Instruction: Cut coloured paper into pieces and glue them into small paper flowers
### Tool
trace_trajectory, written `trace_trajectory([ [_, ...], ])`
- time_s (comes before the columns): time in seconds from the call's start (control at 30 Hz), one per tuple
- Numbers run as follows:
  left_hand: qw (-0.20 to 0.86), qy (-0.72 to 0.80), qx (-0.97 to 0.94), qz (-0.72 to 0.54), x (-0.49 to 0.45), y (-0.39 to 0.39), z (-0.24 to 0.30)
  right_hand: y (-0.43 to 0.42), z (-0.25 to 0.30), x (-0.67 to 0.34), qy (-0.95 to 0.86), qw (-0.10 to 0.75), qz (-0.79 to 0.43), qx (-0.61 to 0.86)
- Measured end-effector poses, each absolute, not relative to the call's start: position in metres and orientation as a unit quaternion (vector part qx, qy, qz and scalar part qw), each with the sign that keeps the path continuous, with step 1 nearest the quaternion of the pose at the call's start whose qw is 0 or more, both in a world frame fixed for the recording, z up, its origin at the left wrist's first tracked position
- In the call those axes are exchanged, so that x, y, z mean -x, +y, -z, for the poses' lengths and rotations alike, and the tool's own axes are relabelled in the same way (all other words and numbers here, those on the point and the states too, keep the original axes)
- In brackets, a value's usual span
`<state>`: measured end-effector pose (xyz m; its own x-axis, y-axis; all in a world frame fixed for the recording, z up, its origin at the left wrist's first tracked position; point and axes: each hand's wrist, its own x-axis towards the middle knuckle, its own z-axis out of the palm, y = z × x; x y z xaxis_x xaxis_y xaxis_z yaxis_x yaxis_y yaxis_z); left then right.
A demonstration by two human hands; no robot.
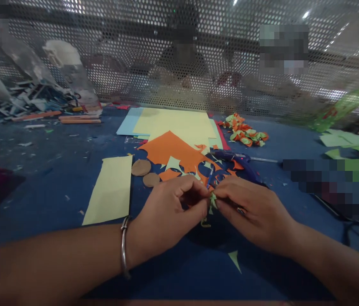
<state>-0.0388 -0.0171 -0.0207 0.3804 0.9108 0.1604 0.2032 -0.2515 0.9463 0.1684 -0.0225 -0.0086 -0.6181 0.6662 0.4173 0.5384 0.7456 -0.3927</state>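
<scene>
My left hand and my right hand meet at the middle of the blue table, thumbs and forefingers pinched together. Between their fingertips is a small pale green paper piece, with a bit of orange beside it; its exact shape is partly hidden. Just beyond my fingers lie a cut orange paper sheet and loose paper scraps. Two round brown discs rest left of the sheet. A blue glue gun lies behind my right hand. One green paper triangle sits nearer me.
Stacked yellow paper lies at the back centre, and a yellow strip at the left. Orange and green paper flowers are heaped at the back right. A clear bottle stands by clutter before a perforated metal screen.
</scene>
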Motion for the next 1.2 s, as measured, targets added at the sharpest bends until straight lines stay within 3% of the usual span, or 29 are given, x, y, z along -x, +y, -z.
trace_trajectory([
  [0.43,0.532,0.407,-0.652,-0.355,0.042,-0.01,0.026,-0.019,0.011,-0.169,-0.887,0.274,-0.152,0.339],
  [1.2,0.446,0.404,-0.737,-0.308,0.046,-0.001,0.022,-0.017,0.012,-0.169,-0.899,0.24,-0.141,0.339],
])
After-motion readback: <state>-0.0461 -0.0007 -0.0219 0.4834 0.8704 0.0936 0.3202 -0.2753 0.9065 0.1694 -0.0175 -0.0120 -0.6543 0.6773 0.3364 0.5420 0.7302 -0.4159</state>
